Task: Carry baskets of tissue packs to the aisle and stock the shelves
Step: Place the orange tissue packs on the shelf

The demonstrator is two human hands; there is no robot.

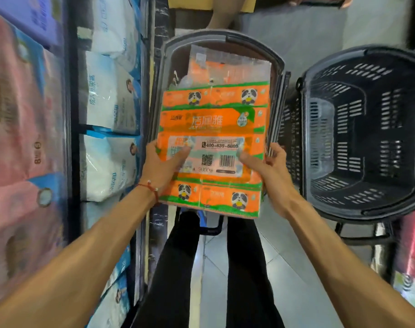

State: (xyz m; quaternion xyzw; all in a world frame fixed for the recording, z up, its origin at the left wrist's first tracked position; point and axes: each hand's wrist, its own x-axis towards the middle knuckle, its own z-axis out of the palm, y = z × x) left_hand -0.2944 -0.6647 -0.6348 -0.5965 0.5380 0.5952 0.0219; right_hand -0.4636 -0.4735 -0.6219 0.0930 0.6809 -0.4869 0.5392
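- Dark perforated plastic basket on the right, its rim cut off by the frame.
- Grey plastic basket, mostly hidden under the pack.
- Orange panda-printed tissue pack is over the grey basket's near edge.
- Left hand and right hand grip the pack's sides, thumbs on top, fingers hidden.

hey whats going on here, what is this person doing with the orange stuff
A person stands in a shop aisle and grips an orange tissue pack with both hands, the left hand on its left edge and the right hand on its right edge. The pack is over the grey basket in front of them. A dark basket stands to the right. White packs sit on the shelf at left.
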